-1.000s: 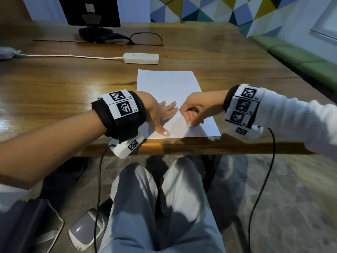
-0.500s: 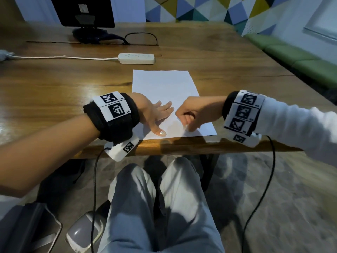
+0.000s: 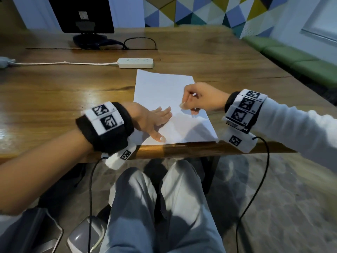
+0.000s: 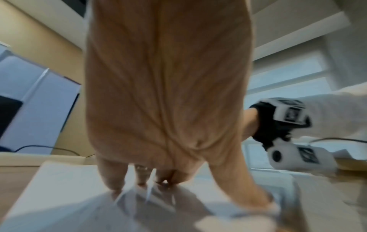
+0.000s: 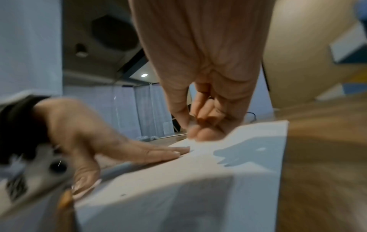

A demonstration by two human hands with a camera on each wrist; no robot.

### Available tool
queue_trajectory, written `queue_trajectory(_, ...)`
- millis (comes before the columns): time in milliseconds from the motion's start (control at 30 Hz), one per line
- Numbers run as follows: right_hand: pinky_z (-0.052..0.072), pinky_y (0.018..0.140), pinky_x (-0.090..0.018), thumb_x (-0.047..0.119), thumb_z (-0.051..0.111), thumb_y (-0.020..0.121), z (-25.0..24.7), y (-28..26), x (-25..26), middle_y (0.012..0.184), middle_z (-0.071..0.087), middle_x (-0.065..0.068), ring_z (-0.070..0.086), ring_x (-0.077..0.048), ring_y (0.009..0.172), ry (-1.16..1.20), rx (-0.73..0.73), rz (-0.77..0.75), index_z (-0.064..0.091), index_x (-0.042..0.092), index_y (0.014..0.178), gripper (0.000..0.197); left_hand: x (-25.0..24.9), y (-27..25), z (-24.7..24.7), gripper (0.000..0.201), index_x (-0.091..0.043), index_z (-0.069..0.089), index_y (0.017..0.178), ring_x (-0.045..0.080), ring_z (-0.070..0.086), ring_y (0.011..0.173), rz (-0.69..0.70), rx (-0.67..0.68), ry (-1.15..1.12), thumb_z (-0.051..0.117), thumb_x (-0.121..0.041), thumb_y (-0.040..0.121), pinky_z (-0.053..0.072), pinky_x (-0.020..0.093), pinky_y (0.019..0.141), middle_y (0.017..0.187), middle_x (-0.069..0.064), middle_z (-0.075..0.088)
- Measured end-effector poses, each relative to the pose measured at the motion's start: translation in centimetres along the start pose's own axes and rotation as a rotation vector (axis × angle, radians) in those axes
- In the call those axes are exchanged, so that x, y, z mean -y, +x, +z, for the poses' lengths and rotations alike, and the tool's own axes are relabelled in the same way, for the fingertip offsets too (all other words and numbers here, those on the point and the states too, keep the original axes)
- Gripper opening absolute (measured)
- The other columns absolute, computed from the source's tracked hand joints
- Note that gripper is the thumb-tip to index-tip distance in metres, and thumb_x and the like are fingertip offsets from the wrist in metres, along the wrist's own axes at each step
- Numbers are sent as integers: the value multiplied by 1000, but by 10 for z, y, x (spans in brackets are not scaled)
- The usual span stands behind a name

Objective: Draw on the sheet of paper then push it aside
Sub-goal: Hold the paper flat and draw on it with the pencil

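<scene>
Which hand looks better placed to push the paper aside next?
Probably the left hand: it lies flat on the paper with straight fingers, ready to slide it. The right hand hovers above with fingers curled.

This looks like an office or meeting room. A long wooden worktop (image 3: 200, 52) fills the middle, with a dark monitor (image 3: 81, 14) standing on its far end and cables trailing from its base. A white power strip (image 3: 135, 63) lies on the wood, its cord running off to the left. The far wall (image 3: 191, 10) is painted in coloured triangles, and a green cushioned bench (image 3: 295, 59) runs along the right side under a window. The right wrist view shows a dark ceiling with a recessed light (image 5: 144, 75) and pale curtains.
</scene>
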State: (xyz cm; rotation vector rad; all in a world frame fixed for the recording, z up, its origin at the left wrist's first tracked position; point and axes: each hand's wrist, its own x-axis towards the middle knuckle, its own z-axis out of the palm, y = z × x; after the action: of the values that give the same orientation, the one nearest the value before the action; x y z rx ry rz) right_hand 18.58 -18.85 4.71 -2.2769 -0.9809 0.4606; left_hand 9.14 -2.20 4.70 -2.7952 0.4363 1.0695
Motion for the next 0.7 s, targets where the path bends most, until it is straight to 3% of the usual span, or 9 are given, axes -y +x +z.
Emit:
queue_trajectory(67, 56, 54, -23, 13, 64, 88, -1, -6, -11, 79, 59, -9, 63, -11, 55, 100, 9, 96, 54, 2, 91, 15, -13, -1, 13, 85, -7, -23, 147, 24, -22, 144, 32, -76, -9, 32, -48, 98, -2, 38, 118, 153, 8, -32)
queue_trajectory(167, 55, 55, -22, 11, 60, 90, 1, -10, -22, 85, 61, -19, 60, -14, 62, 68, 106, 139, 56, -3, 92, 15, -41, 8, 38, 77, -6, -17, 149, 24, -21, 144, 203, -301, 53, 26, -47, 99, -1, 39, 120, 154, 12, -26)
queue_trajectory(267, 55, 56, -20, 14, 62, 90, 0, -9, -26, 78, 60, -9, 62, -6, 59, 147, 85, 169, 53, 2, 92, 15, -63, 21, 53, 73, -10, -5, 152, 23, -16, 145, 308, -459, 98, 14, -54, 97, 3, 39, 120, 159, 7, -11)
queue_trajectory(333, 55, 61, -21, 16, 63, 89, -1, -12, -27, 77, 59, -4, 64, -7, 65, 199, 85, 191, 52, 4, 94, 17, -63, 20, 61, 80, -13, -6, 152, 21, -14, 146, 175, -490, 2, 4, -62, 89, 3, 39, 120, 159, 5, -9)
queue_trajectory(433, 56, 68, -22, 17, 63, 89, -2, -18, -32, 83, 60, -6, 65, -10, 72, 244, 66, 212, 52, 4, 98, 20, -47, 5, 67, 87, -6, -14, 149, 30, -19, 144, -385, -333, -333, 20, -63, 93, -1, 41, 119, 155, 16, -22)
queue_trajectory(500, 56, 66, -21, 17, 63, 89, 0, -19, -32, 82, 60, -6, 66, -9, 71, 268, 57, 206, 52, 3, 99, 20, -49, -8, 62, 89, -2, -16, 148, 36, -24, 141, -549, -286, -366, 18, -62, 93, -4, 44, 117, 152, 21, -27)
queue_trajectory(533, 55, 64, -19, 16, 63, 89, 0, -19, -32, 83, 60, -7, 66, -9, 70, 268, 53, 198, 52, 4, 98, 19, -56, -10, 58, 85, -3, -17, 148, 34, -26, 141, -490, -330, -300, 17, -59, 95, -6, 43, 117, 152, 20, -29)
queue_trajectory(633, 54, 61, -19, 13, 64, 88, -1, -19, -30, 83, 62, -9, 66, -11, 68, 257, 50, 174, 53, 4, 94, 15, -86, -6, 52, 68, -18, -18, 149, 22, -27, 142, -25, -478, -154, 17, -49, 100, -6, 41, 120, 154, 2, -29)
queue_trajectory(700, 55, 62, -20, 8, 65, 87, -3, -21, -29, 79, 62, -6, 64, -10, 66, 231, 66, 155, 56, 4, 92, 11, -89, 2, 56, 65, -23, -18, 149, 18, -26, 142, 83, -480, -118, 16, -48, 100, -4, 39, 120, 155, -5, -26)
